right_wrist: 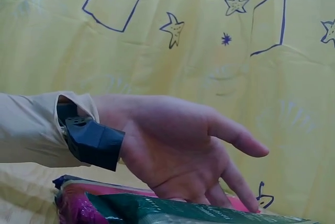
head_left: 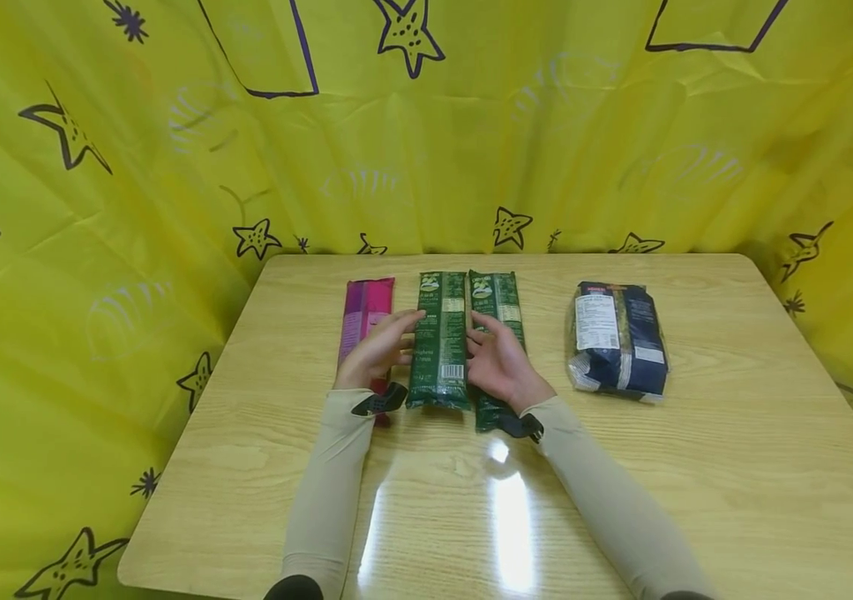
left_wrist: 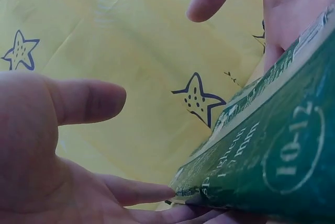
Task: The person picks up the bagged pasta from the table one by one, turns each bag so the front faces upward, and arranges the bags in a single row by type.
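Note:
A green spaghetti packet [head_left: 437, 342] lies lengthwise between both hands, its lower end seemingly a little off the table. On its left side my left hand [head_left: 376, 350] touches it with extended fingers that reach under the edge; in the left wrist view that thumb stands away from the packet. My right hand [head_left: 500, 367] is at the opposite edge, over a second green packet [head_left: 500, 287], with its thumb also apart in the left wrist view. Beneath the left hand lies a magenta and purple packet [head_left: 357, 312], partly covered. The right wrist view shows the left hand [right_wrist: 178, 145] behind the green packet.
To the right, a dark blue packet [head_left: 640, 333] with a white label rests on the wooden table [head_left: 246, 467]. A yellow curtain [head_left: 426, 167] printed with stars hangs behind the far edge and along the sides.

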The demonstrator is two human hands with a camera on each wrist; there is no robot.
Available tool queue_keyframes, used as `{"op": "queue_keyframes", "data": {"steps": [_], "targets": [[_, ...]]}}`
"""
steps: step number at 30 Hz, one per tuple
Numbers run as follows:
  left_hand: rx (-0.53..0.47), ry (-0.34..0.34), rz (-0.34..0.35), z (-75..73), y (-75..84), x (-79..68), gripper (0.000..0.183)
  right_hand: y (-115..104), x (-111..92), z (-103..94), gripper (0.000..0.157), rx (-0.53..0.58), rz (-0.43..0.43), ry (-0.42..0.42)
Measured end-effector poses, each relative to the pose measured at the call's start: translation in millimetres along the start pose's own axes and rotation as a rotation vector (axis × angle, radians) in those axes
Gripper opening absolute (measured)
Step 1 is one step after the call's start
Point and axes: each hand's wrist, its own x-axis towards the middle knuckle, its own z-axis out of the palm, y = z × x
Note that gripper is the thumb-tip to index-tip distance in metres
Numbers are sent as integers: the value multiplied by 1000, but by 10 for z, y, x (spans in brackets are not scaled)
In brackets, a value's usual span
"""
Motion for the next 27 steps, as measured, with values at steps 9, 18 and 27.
{"op": "queue_keyframes", "data": {"steps": [9,18,27], "targets": [[211,50,11,60,-8,-5,70,12,-21,35,83,-3,-2,40],[414,92,22,109,58,-100,73,17,-45,41,85,-47,-12,36],[441,51,21,195,77,-105,73,2,-79,82,85,-62,-24,30]]}}
